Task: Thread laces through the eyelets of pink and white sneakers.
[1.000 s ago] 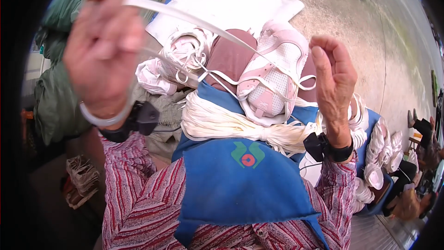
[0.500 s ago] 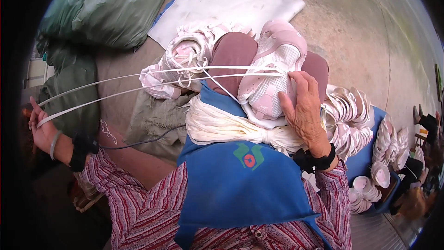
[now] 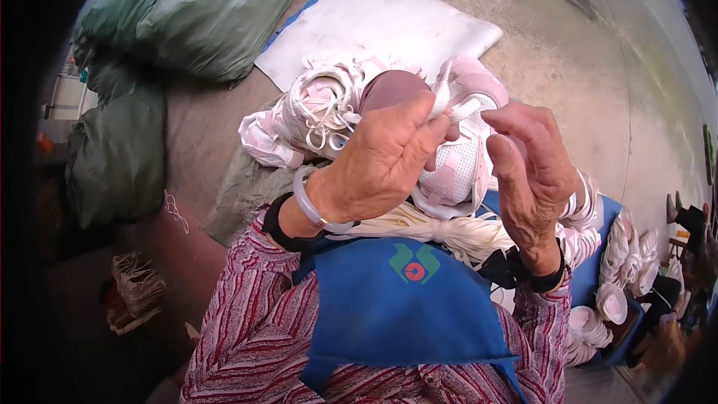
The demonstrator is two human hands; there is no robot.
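A white-and-pink shoe upper (image 3: pixel 458 168) rests over my lap, its mesh part facing up. Just above it my left hand (image 3: pixel 389 153) pinches a white shoelace (image 3: pixel 444 88) between thumb and fingers. My right hand (image 3: pixel 535 172) hovers at the shoe's right side, thumb and forefinger curved but apart, with nothing visible between them. Behind my left hand, part of the shoe and lace is hidden. A bundle of cream laces (image 3: pixel 449 230) lies across my blue apron (image 3: pixel 407 307), below the shoe.
More pink-and-white shoe uppers (image 3: pixel 318 108) are heaped left of my knee. Stacked pieces (image 3: pixel 621 254) stand on a blue surface at the right. Big green sacks (image 3: pixel 202 15) sit far left, beside a white sheet (image 3: pixel 374 22) on the floor. Another person (image 3: pixel 692 217) shows at the right rim.
My left hand has come in from the far left, where it held the lace stretched out, to above the shoe. My right hand has lifted off the shoe and moved slightly right.
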